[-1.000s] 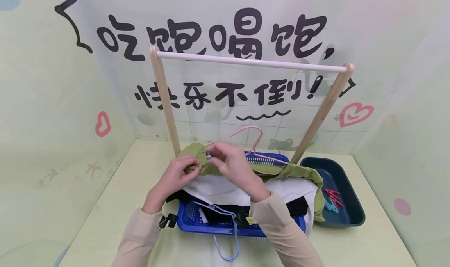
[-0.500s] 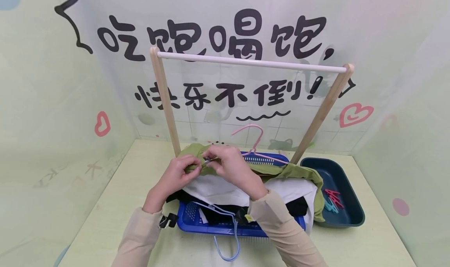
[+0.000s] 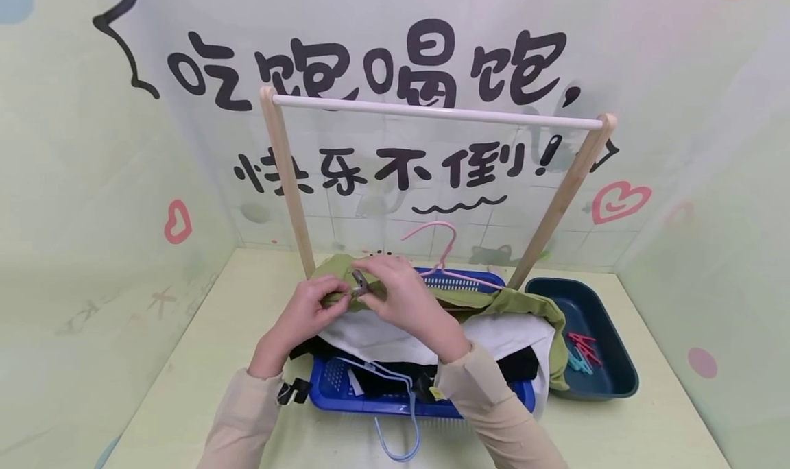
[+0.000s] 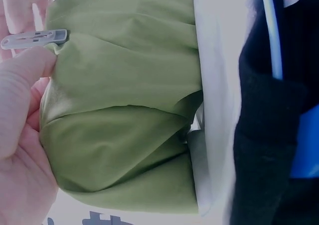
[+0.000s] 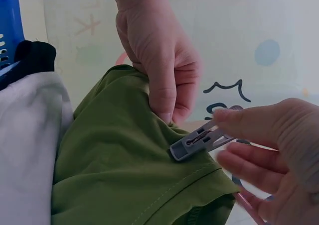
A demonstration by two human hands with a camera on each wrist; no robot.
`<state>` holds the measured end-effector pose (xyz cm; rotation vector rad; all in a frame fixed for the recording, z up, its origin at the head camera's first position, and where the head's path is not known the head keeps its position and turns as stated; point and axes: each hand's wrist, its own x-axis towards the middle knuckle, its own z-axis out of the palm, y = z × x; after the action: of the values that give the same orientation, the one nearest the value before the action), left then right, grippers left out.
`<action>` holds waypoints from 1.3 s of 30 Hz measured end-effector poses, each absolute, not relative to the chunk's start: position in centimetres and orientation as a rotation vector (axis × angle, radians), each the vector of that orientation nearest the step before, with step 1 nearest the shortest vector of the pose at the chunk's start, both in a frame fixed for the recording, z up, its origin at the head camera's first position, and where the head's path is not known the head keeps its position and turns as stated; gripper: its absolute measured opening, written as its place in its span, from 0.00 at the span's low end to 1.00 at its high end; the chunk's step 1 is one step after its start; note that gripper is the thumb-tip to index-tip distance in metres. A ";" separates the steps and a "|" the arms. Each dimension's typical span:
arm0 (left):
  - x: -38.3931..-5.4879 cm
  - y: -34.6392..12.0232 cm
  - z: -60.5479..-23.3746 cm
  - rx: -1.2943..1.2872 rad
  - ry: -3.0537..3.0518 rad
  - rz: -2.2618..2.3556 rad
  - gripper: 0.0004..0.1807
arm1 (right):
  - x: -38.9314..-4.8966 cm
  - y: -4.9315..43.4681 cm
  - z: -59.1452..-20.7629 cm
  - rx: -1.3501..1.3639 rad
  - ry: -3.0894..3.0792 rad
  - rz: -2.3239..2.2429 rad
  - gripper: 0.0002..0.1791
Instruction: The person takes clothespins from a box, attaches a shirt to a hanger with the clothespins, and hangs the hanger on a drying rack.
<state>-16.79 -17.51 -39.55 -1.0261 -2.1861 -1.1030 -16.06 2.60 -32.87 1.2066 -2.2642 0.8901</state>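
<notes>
A green garment (image 5: 114, 150) lies over a white one (image 3: 382, 335), with a pink hanger (image 3: 443, 249) rising from it. My left hand (image 3: 302, 318) pinches the green cloth's edge between thumb and fingers. Beside it, my right hand (image 3: 404, 301) squeezes the handles of a grey clothespin (image 5: 197, 140) between thumb and fingers. The clothespin's tip lies right on the green cloth in the right wrist view. In the left wrist view the clothespin (image 4: 35, 38) sits at the fabric edge just beyond my left thumb.
A blue basket (image 3: 345, 404) with black clothing stands under the garments, and a blue hanger (image 3: 415, 421) hangs over its front. The wooden rack (image 3: 555, 208) with its white bar (image 3: 432, 110) stands behind. At right, a dark green tub (image 3: 626, 387) holds red and teal clothespins (image 3: 583, 359).
My right hand has shifted slightly left toward the left hand and turned, and the clothespin shows more plainly against the green cloth. The left hand keeps its pinch.
</notes>
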 end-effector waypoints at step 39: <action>-16.7 -17.3 -39.7 -1.004 -2.168 -1.136 0.09 | -10.0 23.9 -39.2 0.390 -2.167 0.819 0.20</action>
<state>-16.74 -17.30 -39.71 -1.0045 -2.1680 -1.1361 -9.98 23.87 -39.20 0.3904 -2.1673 0.8186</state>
